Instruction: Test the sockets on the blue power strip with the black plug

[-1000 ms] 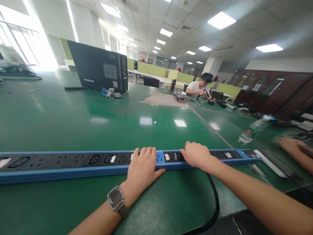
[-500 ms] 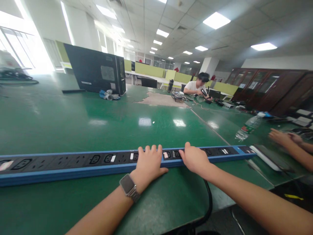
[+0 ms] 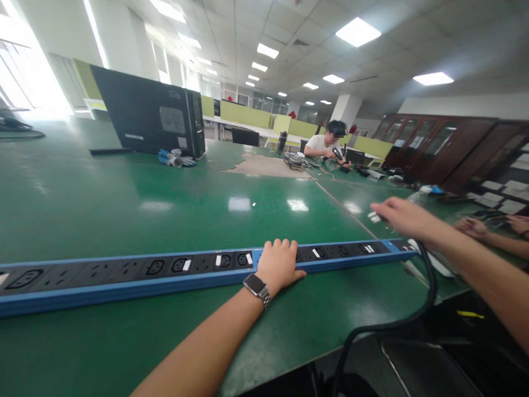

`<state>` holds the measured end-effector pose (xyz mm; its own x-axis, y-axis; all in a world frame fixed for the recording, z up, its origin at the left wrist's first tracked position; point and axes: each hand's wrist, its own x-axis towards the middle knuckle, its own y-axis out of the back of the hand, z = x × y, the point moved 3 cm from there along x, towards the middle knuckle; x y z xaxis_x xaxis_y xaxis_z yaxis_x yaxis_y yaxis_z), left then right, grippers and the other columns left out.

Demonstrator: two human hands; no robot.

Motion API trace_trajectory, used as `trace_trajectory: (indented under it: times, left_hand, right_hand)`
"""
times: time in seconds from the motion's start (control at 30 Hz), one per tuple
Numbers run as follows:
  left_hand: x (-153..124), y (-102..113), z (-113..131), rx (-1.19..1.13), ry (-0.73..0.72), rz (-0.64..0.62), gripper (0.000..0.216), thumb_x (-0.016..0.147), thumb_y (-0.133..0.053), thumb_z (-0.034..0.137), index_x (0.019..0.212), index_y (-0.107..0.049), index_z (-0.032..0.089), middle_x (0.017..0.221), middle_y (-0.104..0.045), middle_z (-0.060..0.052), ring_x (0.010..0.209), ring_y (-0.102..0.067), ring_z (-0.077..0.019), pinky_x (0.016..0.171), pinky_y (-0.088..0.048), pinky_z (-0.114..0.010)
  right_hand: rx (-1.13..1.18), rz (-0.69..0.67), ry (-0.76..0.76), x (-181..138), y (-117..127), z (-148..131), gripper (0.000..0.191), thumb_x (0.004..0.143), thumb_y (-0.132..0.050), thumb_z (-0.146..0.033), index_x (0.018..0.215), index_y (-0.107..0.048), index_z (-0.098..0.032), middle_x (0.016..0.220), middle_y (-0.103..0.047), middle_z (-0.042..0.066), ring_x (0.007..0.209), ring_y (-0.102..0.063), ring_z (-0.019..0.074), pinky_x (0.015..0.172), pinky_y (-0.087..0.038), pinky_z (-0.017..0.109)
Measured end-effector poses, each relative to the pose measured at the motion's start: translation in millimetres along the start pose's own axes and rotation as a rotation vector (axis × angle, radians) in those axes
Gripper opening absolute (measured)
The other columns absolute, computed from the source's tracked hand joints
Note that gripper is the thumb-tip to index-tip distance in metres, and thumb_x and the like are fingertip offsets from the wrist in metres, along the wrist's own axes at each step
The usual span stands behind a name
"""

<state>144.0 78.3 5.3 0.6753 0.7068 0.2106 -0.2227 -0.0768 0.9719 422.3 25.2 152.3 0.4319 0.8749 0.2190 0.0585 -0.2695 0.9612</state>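
A long blue power strip (image 3: 124,270) with black sockets and small white labels lies across the green table. My left hand (image 3: 279,259), a watch on its wrist, grips it from above: fingers over the far edge, thumb along the near side. Raised above the strip's right part, my right hand (image 3: 407,218) is closed, with a small white piece (image 3: 374,216) showing at its fingertips. A thick black cable (image 3: 430,281) hangs from under this hand and loops down past the table's front edge. My palm and forearm hide its upper end.
A black computer case (image 3: 152,118) stands at the back left with gloves (image 3: 176,159) beside it. Another person (image 3: 326,146) sits across the table. At the right are someone else's hands (image 3: 473,227) and a bottle (image 3: 419,194), partly hidden behind my right hand.
My right hand has lifted off the strip and moved right and up, the black cable swinging along with it. My left hand has shifted right along the strip.
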Motion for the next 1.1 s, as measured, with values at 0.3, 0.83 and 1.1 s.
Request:
trace_trajectory:
  times: [0.3, 0.83, 1.1]
  left_hand:
    - [0, 0, 0, 0.014, 0.007, 0.003, 0.066, 0.075, -0.066, 0.062, 0.122, -0.054, 0.017, 0.11, -0.063, -0.013, 0.102, -0.058, -0.0337, 0.083, -0.044, -0.045]
    - [-1, -1, 1, 0.03, 0.016, 0.026, 0.066, 0.075, -0.066, 0.061, 0.123, -0.054, 0.017, 0.109, -0.064, -0.012, 0.1, -0.058, -0.0335, 0.082, -0.045, -0.046]
    - [-2, -1, 0, 0.009, 0.033, -0.007, 0.071, 0.073, -0.068, 0.062, 0.127, -0.052, 0.017, 0.112, -0.064, -0.014, 0.103, -0.057, -0.0339, 0.086, -0.045, -0.046]
  right_hand:
    - [-0.198, -0.289, 0.05, -4, -100, 42, 0.042, 0.093, -0.044, -0.048, 0.097, -0.066, -0.012, 0.097, -0.073, 0.014, 0.093, -0.068, 0.0248, 0.077, -0.046, 0.028]
    - [-0.372, -0.349, 0.08, -14, -133, 17, 0.042, 0.099, -0.03, -0.046, 0.109, -0.049, -0.01, 0.102, -0.069, 0.023, 0.097, -0.068, 0.0351, 0.076, -0.046, 0.04]
    - [-0.385, -0.386, 0.117, -3, -131, 10, 0.045, 0.098, -0.032, -0.041, 0.103, -0.059, -0.006, 0.111, -0.067, 0.025, 0.105, -0.066, 0.0341, 0.084, -0.046, 0.04]
